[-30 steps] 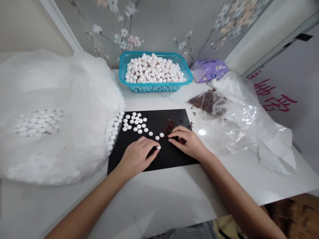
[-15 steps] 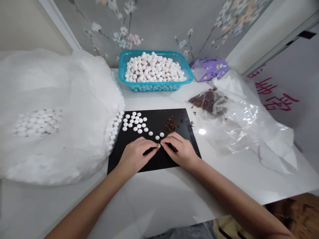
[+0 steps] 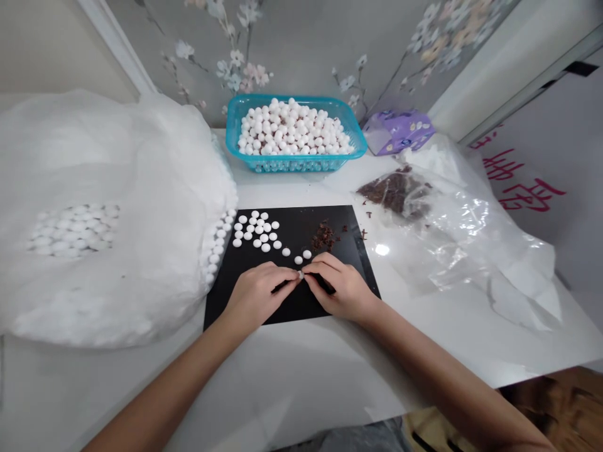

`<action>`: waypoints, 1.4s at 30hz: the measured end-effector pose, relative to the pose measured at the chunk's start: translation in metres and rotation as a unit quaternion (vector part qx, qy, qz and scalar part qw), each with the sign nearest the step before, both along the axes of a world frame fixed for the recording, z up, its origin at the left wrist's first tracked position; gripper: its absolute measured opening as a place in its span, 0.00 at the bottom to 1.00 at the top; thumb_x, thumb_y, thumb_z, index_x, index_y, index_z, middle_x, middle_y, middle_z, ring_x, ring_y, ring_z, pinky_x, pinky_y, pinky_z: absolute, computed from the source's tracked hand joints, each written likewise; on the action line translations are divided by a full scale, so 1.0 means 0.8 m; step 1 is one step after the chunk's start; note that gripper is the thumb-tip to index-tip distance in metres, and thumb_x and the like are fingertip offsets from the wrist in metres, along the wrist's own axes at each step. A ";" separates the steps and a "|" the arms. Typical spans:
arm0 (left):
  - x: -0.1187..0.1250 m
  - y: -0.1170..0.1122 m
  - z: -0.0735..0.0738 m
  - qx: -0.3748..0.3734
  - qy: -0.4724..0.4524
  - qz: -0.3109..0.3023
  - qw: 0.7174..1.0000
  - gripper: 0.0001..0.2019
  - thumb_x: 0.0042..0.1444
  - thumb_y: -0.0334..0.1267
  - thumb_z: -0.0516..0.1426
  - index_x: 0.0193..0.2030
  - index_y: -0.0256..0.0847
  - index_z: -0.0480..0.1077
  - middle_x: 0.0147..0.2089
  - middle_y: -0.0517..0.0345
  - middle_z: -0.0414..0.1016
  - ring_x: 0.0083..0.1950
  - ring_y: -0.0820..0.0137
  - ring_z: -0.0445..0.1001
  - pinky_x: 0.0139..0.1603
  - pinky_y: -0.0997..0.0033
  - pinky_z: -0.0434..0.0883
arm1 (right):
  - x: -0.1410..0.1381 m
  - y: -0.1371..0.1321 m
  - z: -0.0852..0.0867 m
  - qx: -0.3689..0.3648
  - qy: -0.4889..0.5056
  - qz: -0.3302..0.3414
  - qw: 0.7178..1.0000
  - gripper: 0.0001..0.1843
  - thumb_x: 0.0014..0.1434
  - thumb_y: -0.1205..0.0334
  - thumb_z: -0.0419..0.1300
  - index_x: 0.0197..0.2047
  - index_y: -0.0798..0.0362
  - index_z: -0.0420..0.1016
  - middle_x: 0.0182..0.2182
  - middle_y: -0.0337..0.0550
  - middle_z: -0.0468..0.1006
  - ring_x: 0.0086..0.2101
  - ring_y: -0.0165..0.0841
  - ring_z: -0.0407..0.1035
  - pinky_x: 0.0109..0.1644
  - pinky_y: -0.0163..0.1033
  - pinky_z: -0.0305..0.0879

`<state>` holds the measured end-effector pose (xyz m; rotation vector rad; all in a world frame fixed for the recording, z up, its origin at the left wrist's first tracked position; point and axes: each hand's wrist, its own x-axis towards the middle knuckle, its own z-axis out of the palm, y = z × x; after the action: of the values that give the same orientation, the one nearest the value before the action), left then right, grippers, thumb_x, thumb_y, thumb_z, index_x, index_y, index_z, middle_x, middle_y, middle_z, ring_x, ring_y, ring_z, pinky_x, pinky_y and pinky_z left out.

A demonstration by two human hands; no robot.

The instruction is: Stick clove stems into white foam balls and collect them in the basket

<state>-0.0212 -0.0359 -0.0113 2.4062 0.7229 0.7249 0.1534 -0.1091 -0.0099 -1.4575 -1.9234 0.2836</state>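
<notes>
Over the front of a black mat [image 3: 277, 301], my left hand [image 3: 259, 292] pinches a small white ball [image 3: 301, 274] between thumb and forefinger. My right hand [image 3: 346, 285] meets it from the other side, its thumb and fingertips pressed together against the ball. Whatever those right fingertips hold is too small to make out. Just beyond my hands lie a few loose white balls [image 3: 298, 260], and a cluster of more white balls [image 3: 260, 230] spreads at the mat's back left. A small heap of brown T-shaped bits [image 3: 323, 236] lies beyond my right hand.
At the back stands a blue plastic basket [image 3: 296, 164] heaped with white balls, some showing brown bits. A large translucent bag [image 3: 155, 157] of white balls fills the left side. To the right lie a clear bag [image 3: 452, 238] with brown bits and a purple packet [image 3: 400, 132].
My right fingertips have moved slightly left, closing up against the ball in my left hand. The balls and the heap on the mat lie as before.
</notes>
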 end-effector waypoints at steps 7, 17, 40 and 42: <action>0.000 0.001 0.000 0.007 -0.012 -0.007 1.000 0.06 0.56 0.32 0.55 0.33 0.42 0.74 0.34 0.63 0.80 0.31 0.75 0.73 0.33 0.75 0.72 | 0.001 0.002 0.004 -0.053 0.042 0.037 0.997 0.08 0.57 0.71 0.51 0.39 0.53 0.67 0.33 0.42 0.70 0.25 0.26 0.64 0.26 0.30 0.61; 0.000 0.001 -0.003 0.017 -0.013 -0.012 1.000 0.06 0.56 0.32 0.55 0.33 0.41 0.74 0.35 0.62 0.80 0.32 0.74 0.73 0.34 0.74 0.72 | 0.002 0.005 0.009 -0.095 0.049 0.055 0.993 0.06 0.55 0.72 0.51 0.36 0.53 0.65 0.29 0.40 0.67 0.25 0.26 0.60 0.26 0.30 0.56; 0.003 0.000 0.005 -0.034 0.005 0.040 0.999 0.05 0.56 0.35 0.56 0.34 0.43 0.73 0.35 0.62 0.78 0.35 0.74 0.74 0.37 0.74 0.70 | 0.017 0.007 0.001 -0.005 0.065 -0.285 0.956 0.05 0.56 0.62 0.55 0.29 0.52 0.67 0.22 0.36 0.64 0.20 0.27 0.57 0.24 0.33 0.56; 0.003 0.000 0.008 -0.029 0.011 0.060 0.998 0.04 0.55 0.35 0.56 0.34 0.43 0.73 0.34 0.62 0.78 0.34 0.74 0.73 0.36 0.74 0.70 | 0.021 0.008 -0.002 -0.015 0.042 -0.309 0.950 0.06 0.54 0.59 0.56 0.29 0.52 0.68 0.22 0.37 0.65 0.20 0.27 0.57 0.24 0.34 0.57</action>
<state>-0.0188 -0.0358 -0.0049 2.3381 0.8908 0.7143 0.1699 -0.1026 -0.0117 -1.9437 -1.3111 0.0798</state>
